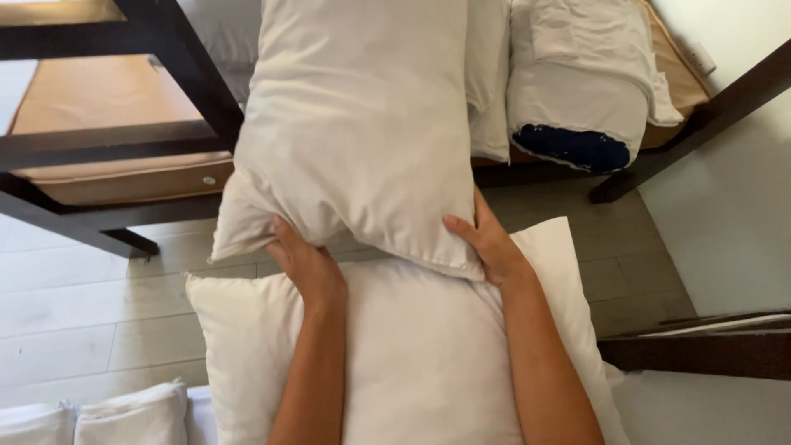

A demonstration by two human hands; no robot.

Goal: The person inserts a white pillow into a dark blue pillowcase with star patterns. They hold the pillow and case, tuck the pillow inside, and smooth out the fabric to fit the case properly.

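Observation:
A long cream pillow [362, 124] hangs upright in front of me, reaching from the top of the head view down to the middle. My left hand [303, 262] grips its lower left corner from below. My right hand [488, 241] holds its lower right edge, fingers against the fabric. Beneath both forearms lies a second, whiter pillow [428, 346], flat and wide.
A dark wooden bunk frame [124, 144] with a tan mattress [107, 107] stands at the left. A pillow in a white case with a dark blue end [577, 99] lies on the bed at upper right. White cushions [99, 416] sit at bottom left. Pale floor tiles [74, 305].

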